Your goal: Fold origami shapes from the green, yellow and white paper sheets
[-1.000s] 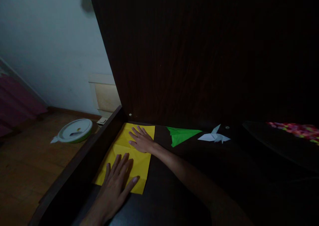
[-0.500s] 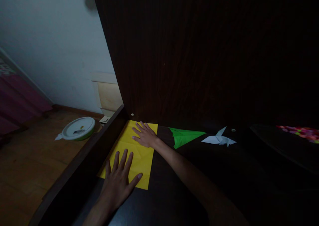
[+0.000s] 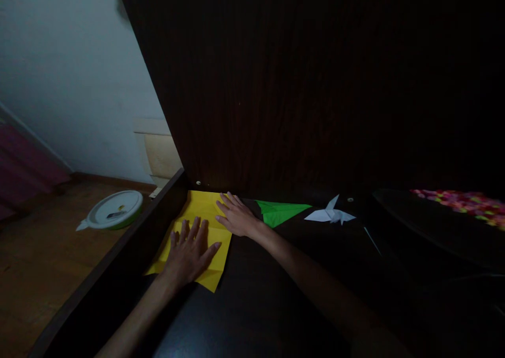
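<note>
A creased sheet of yellow paper point(image 3: 215, 266) lies on the dark wooden surface, its near edge lifting slightly. My left hand point(image 3: 188, 252) rests palm down on its lower middle, fingers spread. Over the sheet's right edge, toward the back, my right hand point(image 3: 238, 216) lies flat with its fingers apart. Just right of that hand is a folded green paper point(image 3: 281, 210), pointed like a paper plane. Beyond it sits a white origami bird point(image 3: 330, 215). Neither hand grasps anything.
A raised wooden ledge point(image 3: 118, 258) borders the surface on the left, and a tall dark panel point(image 3: 276, 84) stands behind. On the floor is a round lidded container point(image 3: 114, 209). Something multicoloured point(image 3: 461, 204) lies at far right.
My left hand has slid up the sheet, away from me. My right hand has shifted to the sheet's right edge. The near edge now looks wavier, and the view has turned slightly right.
</note>
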A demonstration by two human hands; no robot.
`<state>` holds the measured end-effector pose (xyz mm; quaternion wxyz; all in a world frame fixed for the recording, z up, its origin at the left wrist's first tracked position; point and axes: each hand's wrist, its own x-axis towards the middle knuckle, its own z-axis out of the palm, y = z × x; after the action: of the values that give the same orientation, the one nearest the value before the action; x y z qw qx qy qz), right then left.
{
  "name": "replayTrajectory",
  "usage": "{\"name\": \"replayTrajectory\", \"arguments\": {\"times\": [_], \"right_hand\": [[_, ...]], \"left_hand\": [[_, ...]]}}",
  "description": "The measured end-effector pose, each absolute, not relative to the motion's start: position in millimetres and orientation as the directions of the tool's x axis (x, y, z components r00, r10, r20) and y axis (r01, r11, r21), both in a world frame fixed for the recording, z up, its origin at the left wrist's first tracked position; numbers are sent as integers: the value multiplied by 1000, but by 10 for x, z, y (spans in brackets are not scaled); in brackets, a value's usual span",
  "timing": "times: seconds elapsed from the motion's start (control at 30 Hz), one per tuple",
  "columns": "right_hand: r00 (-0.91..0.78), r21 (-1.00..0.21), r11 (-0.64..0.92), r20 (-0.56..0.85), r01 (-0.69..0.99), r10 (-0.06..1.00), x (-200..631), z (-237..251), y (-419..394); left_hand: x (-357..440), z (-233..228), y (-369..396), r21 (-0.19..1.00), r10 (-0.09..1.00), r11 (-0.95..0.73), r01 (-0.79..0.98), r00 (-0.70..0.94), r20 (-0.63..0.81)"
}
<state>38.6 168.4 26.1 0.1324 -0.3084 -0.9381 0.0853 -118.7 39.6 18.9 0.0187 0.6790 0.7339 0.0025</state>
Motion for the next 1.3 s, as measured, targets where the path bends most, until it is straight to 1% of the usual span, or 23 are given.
{"name": "replayTrajectory", "arguments": {"times": [0.1, 0.23, 0.37, 0.5, 0.63, 0.67, 0.7, 0.77, 0.87, 0.93, 1.07, 1.17, 1.3], "right_hand": [[-769, -254, 783, 177, 568, 615, 525, 237, 1676], [-758, -266, 775, 185, 574, 625, 728, 260, 1577], [-741, -272, 769, 219, 578, 635, 1083, 333, 1517], [-638, -262, 690, 262, 675, 724, 1594, 363, 1599], [-581, -265, 636, 259, 725, 771, 2054, 344, 1694], [-577, -263, 630, 256, 731, 776, 2131, 333, 1702], [-577, -260, 628, 250, 734, 778, 2190, 320, 1704], [-584, -250, 630, 236, 736, 777, 2255, 285, 1697], [-603, -230, 638, 209, 735, 770, 2257, 224, 1686], [-610, -218, 640, 194, 737, 768, 2230, 192, 1692], [-611, -198, 637, 180, 745, 771, 2183, 180, 1719], [-625, -184, 646, 163, 741, 763, 2169, 198, 1721], [-641, -184, 655, 140, 732, 755, 2170, 197, 1690]], "left_hand": [[-1176, 45, 403, 24, 995, 91, 996, -90, -37], [-1172, -95, 382, -15, 993, 105, 994, -104, 53], [-1166, -134, 386, -10, 987, 115, 993, -113, 112], [-1155, -109, 381, -6, 989, 109, 994, -107, 107], [-1227, 59, 416, 3, 992, 98, 995, -98, 84], [-1263, 128, 454, -13, 997, 52, 999, -51, 55], [-1300, 202, 508, -38, 998, -70, 997, 70, 6], [-1359, 347, 664, -38, 992, -126, 991, 125, -8], [-1355, 487, 963, -21, 989, -147, 989, 147, 8], [-1294, 495, 1136, -8, 989, -145, 989, 145, 29], [-1161, 348, 1279, 13, 990, -143, 990, 142, 13], [-1129, 212, 1250, 20, 994, -110, 994, 110, 1], [-1150, 113, 1211, 15, 994, -108, 994, 109, -4]]}}
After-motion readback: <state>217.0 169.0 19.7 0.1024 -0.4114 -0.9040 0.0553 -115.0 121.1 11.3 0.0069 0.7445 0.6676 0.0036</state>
